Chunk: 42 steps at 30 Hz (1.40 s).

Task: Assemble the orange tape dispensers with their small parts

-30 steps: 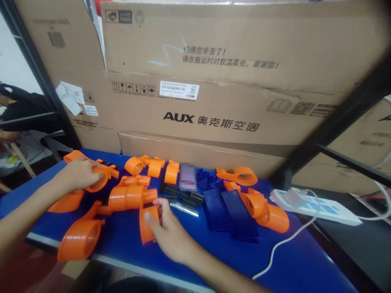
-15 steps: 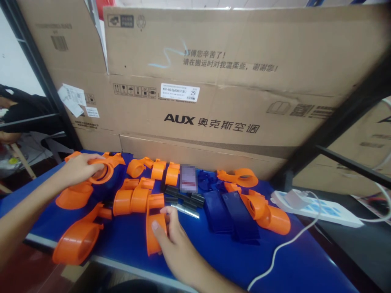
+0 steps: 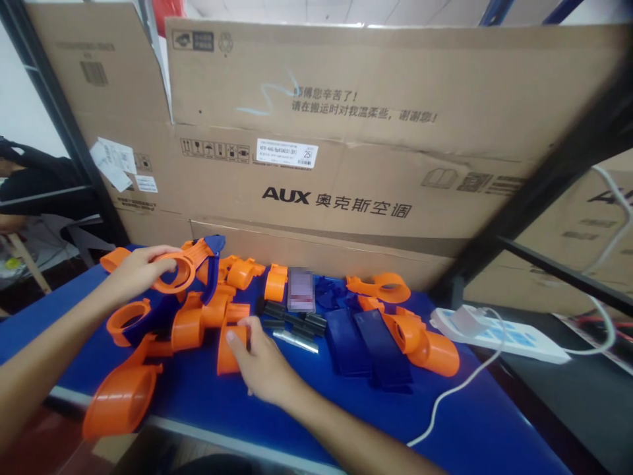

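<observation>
My left hand (image 3: pixel 141 270) is closed on the ring of an orange plastic tape dispenser (image 3: pixel 177 277), raised above the table at the left. Dark blue plastic parts (image 3: pixel 212 254) are at its far end, one hanging downward. My right hand (image 3: pixel 262 363) grips another orange tape dispenser (image 3: pixel 226 353) by its round part, thumb on the near side. Directly beside that one stand more orange dispensers (image 3: pixel 186 328), partly overlapping. One more dispenser (image 3: pixel 121 399) lies at the table's front left edge, and another with a blue strip (image 3: pixel 129 321) lies beneath my left hand.
On the blue table (image 3: pixel 316 409) lie black rods (image 3: pixel 297 320), a silver tube (image 3: pixel 295 342), a phone-like object (image 3: pixel 301 290), dark blue plates (image 3: pixel 383 349) and more orange dispensers (image 3: pixel 435 349). A white power strip (image 3: pixel 524 340) with a cable is at right. Cardboard (image 3: pixel 346 165) stands behind.
My left hand has lifted its dispenser and turned it, so the arm and blue parts now show above the table. My right hand keeps its hold, shifting only slightly.
</observation>
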Each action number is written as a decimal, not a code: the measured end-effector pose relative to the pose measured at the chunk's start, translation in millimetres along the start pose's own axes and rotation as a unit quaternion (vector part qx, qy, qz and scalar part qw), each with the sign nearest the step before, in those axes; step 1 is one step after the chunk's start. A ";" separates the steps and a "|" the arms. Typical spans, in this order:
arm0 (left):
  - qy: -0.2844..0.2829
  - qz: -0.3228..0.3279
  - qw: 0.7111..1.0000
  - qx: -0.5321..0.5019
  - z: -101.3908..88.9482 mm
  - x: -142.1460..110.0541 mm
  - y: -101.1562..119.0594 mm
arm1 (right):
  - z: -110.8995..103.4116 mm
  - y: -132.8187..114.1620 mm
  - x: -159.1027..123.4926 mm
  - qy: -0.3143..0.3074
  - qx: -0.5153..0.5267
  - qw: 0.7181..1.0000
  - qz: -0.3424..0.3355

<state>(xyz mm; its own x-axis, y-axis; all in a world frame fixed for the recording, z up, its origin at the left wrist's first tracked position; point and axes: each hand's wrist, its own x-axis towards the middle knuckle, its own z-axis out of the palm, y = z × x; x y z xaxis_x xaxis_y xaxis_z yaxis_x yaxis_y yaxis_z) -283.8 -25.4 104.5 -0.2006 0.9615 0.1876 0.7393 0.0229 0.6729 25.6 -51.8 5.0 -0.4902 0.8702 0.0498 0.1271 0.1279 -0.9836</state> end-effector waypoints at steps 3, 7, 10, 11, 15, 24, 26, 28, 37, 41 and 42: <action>-0.012 0.015 1.000 -0.003 5.0 -3.3 7.8 | 8.8 3.2 7.2 -0.007 -0.026 0.999 0.037; 0.019 0.060 0.998 0.030 15.8 -12.4 26.4 | 10.8 8.2 13.8 -0.008 0.015 0.999 0.028; 0.030 0.128 0.990 0.048 26.5 -23.5 53.0 | -4.4 9.4 11.9 -0.011 0.040 0.999 0.028; 0.026 0.148 0.987 0.056 31.2 -27.4 63.4 | -12.7 8.4 9.4 0.002 0.047 0.998 0.029; 0.008 0.188 0.976 0.105 58.7 -42.8 100.0 | -50.4 -5.9 -8.0 0.157 0.142 0.976 -0.060; -0.035 0.253 0.951 0.172 119.3 -102.1 118.9 | -80.7 -23.0 -26.5 0.220 0.068 0.970 -0.082; -0.053 0.232 0.953 0.185 122.6 -117.7 114.8 | -80.1 -17.9 -25.6 0.202 0.068 0.974 -0.081; -0.041 0.216 0.956 0.193 125.7 -130.1 106.7 | -77.9 -12.6 -24.4 0.183 0.066 0.978 -0.078; -0.021 0.231 0.949 0.215 142.9 -156.4 47.2 | -95.8 1.4 -19.1 0.194 0.073 0.976 -0.073; -0.023 0.233 0.946 0.225 141.2 -156.6 43.2 | -122.8 -0.5 -16.0 0.232 0.109 0.964 -0.065; -0.022 0.233 0.945 0.227 139.9 -154.9 44.1 | -129.2 -1.9 -14.4 0.237 0.119 0.962 -0.067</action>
<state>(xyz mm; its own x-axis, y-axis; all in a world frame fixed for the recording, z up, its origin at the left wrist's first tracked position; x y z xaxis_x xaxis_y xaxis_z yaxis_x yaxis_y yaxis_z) -130.2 -135.1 5.0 0.2354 0.9063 0.3511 0.9425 -0.3010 0.1453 143.9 -3.2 28.6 -0.0322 0.9800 0.1964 -0.1376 0.1903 -0.9720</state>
